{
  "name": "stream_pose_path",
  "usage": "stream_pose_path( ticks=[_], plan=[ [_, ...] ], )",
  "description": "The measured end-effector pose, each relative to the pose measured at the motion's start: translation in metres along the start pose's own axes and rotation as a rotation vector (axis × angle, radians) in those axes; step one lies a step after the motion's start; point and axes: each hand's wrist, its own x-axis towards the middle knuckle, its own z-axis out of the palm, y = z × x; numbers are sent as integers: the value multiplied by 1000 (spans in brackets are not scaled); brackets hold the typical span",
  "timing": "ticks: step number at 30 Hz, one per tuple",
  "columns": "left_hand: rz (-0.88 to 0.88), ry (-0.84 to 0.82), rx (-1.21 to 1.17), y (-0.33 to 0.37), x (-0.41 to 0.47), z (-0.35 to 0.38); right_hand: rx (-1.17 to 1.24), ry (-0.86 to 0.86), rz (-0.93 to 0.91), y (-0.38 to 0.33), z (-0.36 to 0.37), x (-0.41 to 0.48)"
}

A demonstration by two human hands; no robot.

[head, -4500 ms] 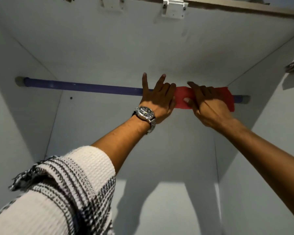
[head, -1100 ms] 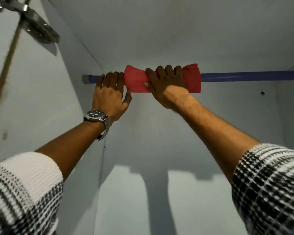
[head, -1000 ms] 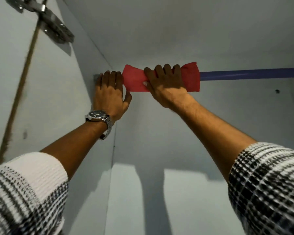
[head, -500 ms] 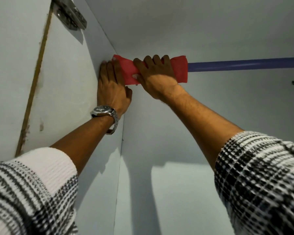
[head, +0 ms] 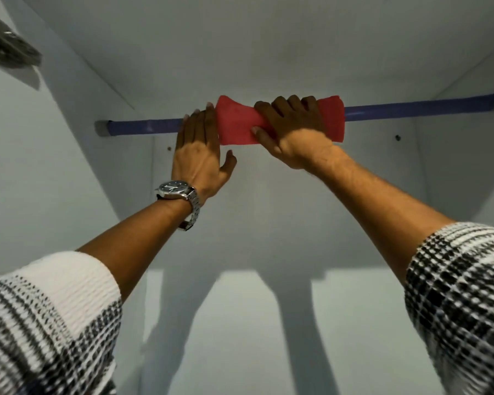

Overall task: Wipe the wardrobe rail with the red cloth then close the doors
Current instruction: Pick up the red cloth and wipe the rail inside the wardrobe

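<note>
A blue wardrobe rail (head: 143, 127) runs across the top of the white wardrobe, from a grey socket at the left wall to the right wall. The red cloth (head: 237, 124) is wrapped around the rail near its middle. My right hand (head: 291, 129) is shut on the cloth and rail, fingers curled over the top. My left hand (head: 200, 155), with a metal watch on its wrist, rests against the rail just left of the cloth, its fingers touching the cloth's left edge. Whether the fingers curl around the rail is hidden.
White wardrobe side walls (head: 40, 172) close in on the left and right, with the back panel (head: 268, 238) behind my arms. A blurred metal door hinge (head: 9, 49) sits at the upper left. No door is in view.
Both hands and the cloth have slid right along the rail, away from the left wall. A stretch of bare blue rail and its left socket now show left of my left hand.
</note>
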Motion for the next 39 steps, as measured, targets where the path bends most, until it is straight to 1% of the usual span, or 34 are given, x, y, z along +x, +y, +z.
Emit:
stream_pose_path(
  ticks=[3,6,8,12,16,19,23,26,29,32,35,39],
  plan=[
    [12,-8,-12,53,9,7,2,-29,37,54,-8,-26],
    [-20,-38,-12,97,20,13,0,-47,68,105,-16,-50],
    [-3,-38,-9,125,25,16,3,-58,105,135,-21,-66],
    [106,-28,-66,185,34,19,35,-127,165,184,-30,-90],
    [49,-47,-95,242,46,25,38,-171,190,222,-36,-104],
    [36,-47,-77,260,48,30,11,-197,209,238,-37,-110],
    [103,-71,-65,243,46,30,-12,-209,191,237,-35,-106],
    [175,-80,-64,220,47,21,-57,-178,172,233,-33,-103],
    [138,-59,-41,193,47,14,-93,-150,170,216,-33,-97],
    [85,-30,-38,159,43,6,-107,-141,126,177,-30,-80],
    [73,-49,4,119,35,-2,-106,-122,43,118,-25,-55],
    [-31,-90,45,49,22,-15,-115,-77,-2,40,-17,-22]
  ],
)
